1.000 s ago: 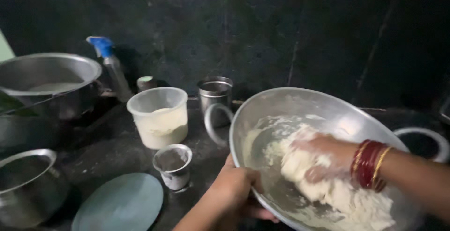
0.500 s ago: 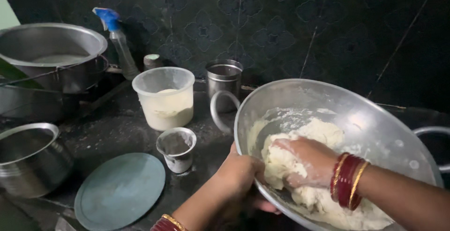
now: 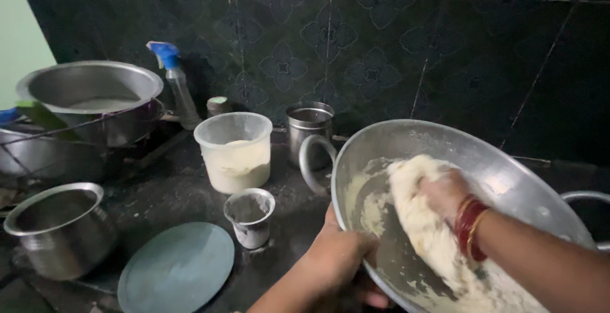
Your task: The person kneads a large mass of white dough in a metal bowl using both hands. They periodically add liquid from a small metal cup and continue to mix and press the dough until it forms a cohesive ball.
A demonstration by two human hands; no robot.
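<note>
The right hand (image 3: 445, 192) has pushed further up into the dough (image 3: 426, 224), now heaped against the middle of the big steel bowl (image 3: 508, 173), fingers clenched in it. The left hand (image 3: 337, 256) keeps gripping the bowl's near rim, tilting it at the counter's (image 3: 165, 192) front edge.

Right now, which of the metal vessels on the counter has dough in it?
The wide steel bowl at the right, tilted, with the left hand on its rim. The pot, small cup and handled mug hold no dough.

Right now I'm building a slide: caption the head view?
Right hand kneads dough while left hand grips the steel bowl.
</note>
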